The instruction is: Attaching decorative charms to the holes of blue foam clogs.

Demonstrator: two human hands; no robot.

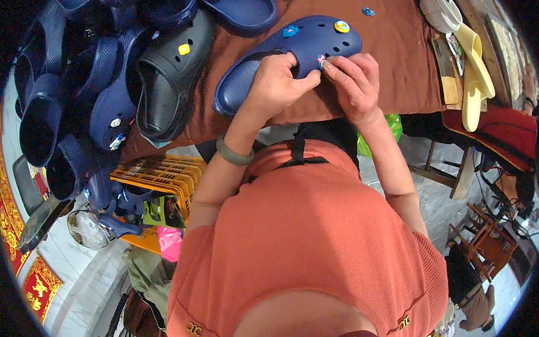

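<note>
A navy blue clog (237,86) lies on the brown cloth, its toe toward the upper right. A blue charm (290,31) and a round yellow charm (342,27) sit in its holes. My left hand (276,82) grips the clog's near side, its fingers reaching into the foot opening and partly hidden there, the thumb outside. With thumb and forefinger, my right hand (357,85) pinches a small pink-and-white charm (321,59) against the clog's near side. Farther back, a small loose blue charm (368,12) rests on the cloth.
A black clog (171,83) with a yellow charm stands to the left, beside many navy clogs (45,117). At right are a white clog (441,8) and a pale yellow slipper (473,78). An orange crate (163,172) is below the table's left side.
</note>
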